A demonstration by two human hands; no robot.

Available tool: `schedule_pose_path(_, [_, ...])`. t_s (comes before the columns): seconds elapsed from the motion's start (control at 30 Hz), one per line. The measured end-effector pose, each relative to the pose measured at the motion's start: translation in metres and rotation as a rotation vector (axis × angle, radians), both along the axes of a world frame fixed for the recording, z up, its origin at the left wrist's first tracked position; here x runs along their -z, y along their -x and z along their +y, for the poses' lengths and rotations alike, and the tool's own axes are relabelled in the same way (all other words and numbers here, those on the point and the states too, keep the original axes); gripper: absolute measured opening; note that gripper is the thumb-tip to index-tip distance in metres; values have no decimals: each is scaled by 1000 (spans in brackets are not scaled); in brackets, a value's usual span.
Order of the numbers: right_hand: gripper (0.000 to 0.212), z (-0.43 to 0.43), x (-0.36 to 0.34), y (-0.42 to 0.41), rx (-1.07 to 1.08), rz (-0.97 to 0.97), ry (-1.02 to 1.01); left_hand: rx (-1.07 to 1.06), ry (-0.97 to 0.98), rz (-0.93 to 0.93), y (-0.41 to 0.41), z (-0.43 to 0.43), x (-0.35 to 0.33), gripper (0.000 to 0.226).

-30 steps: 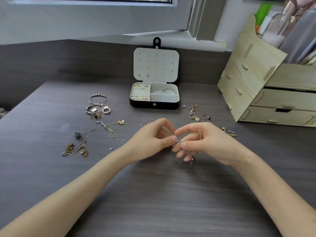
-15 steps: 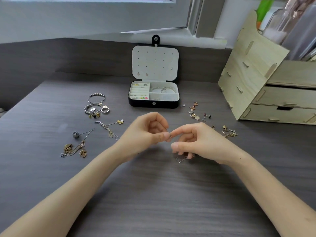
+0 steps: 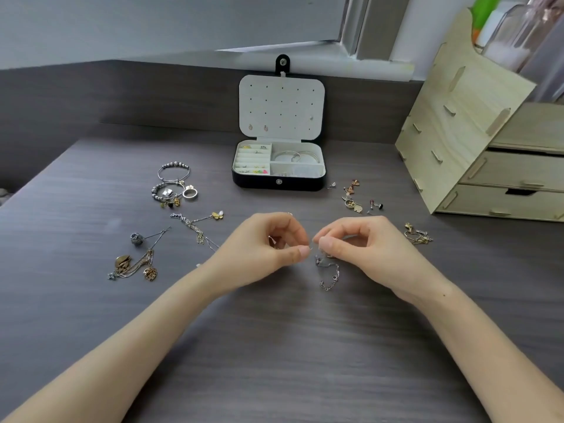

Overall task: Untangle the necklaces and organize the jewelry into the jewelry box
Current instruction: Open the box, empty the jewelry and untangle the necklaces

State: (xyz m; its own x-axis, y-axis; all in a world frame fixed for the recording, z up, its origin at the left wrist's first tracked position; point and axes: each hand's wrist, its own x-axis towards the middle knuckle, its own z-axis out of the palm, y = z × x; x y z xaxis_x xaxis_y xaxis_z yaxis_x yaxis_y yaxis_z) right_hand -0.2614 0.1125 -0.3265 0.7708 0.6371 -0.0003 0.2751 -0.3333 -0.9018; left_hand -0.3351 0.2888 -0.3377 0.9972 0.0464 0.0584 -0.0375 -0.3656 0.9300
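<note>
Pinching silver chain [image 3: 331,277] with left hand [image 3: 268,248] and right hand [image 3: 363,245], lengthwise toward table's [image 3: 274,346] near edge.

Home desk by a window [image 3: 183,22], grey wood-grain tabletop [image 3: 274,346], plywood drawer organizer [image 3: 488,154]

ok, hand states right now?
Left hand: pinching one end of the silver chain.
Right hand: pinching the same chain, rest dangling below.
</note>
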Motion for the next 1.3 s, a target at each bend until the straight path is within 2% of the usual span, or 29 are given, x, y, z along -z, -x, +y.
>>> schedule_pose_path(0.07, [15, -1, 0, -1, 44, -45, -4, -25, -65, -6, 1, 2, 0, 8])
schedule_pose_path(0.13, [20, -2, -2, -2, 43, 1, -73, -39, -85, 2, 1, 3, 1, 11])
schedule_pose_path(0.23, [24, -4, -8, 0, -43, 165, -217, -59, 19, 38, 2, 2, -3, 11])
schedule_pose_path(0.3, [24, -6, -10, 1, -87, 136, -161, -80, 113, 39, 1, 2, -5, 12])
schedule_pose_path(0.37, [23, -7, -7, 1, -98, -37, 39, -93, 205, 25, 2, 2, -8, 11])
schedule_pose_path(0.43, [17, -6, -1, 3, -62, -340, 238, -89, 267, 11, 2, 3, -11, 9])
schedule_pose_path(0.5, [11, -1, 2, 4, -29, -485, 250, -82, 303, -2, 2, 3, -14, 8])
schedule_pose_path(0.57, [28, 5, 3, 1, -57, -405, 192, -72, 326, -21, 2, 1, -18, 8])
schedule_pose_path(0.63, [37, 14, -2, 1, -123, -217, 111, -61, 362, -49, 1, 0, -27, 8])
schedule_pose_path(0.77, [17, 43, -17, 5, -211, 21, -125, -62, 608, -94, -3, 4, -57, 7])
schedule_pose_path(0.83, [8, 55, -21, 6, -207, 6, -157, -135, 718, -152, -7, 12, -72, 7])
schedule_pose_path(1.0, [10, 62, -21, 1, -189, 47, -150, -430, 989, -293, 0, 58, -92, 11])
schedule_pose_path(1.17, [13, 71, -28, 4, -203, 70, -129, -767, 993, -309, 31, 121, -61, 12])
schedule_pose_path(1.3, [14, 108, -28, 20, -267, 75, 8, -1027, 833, -277, 55, 162, -25, 17])
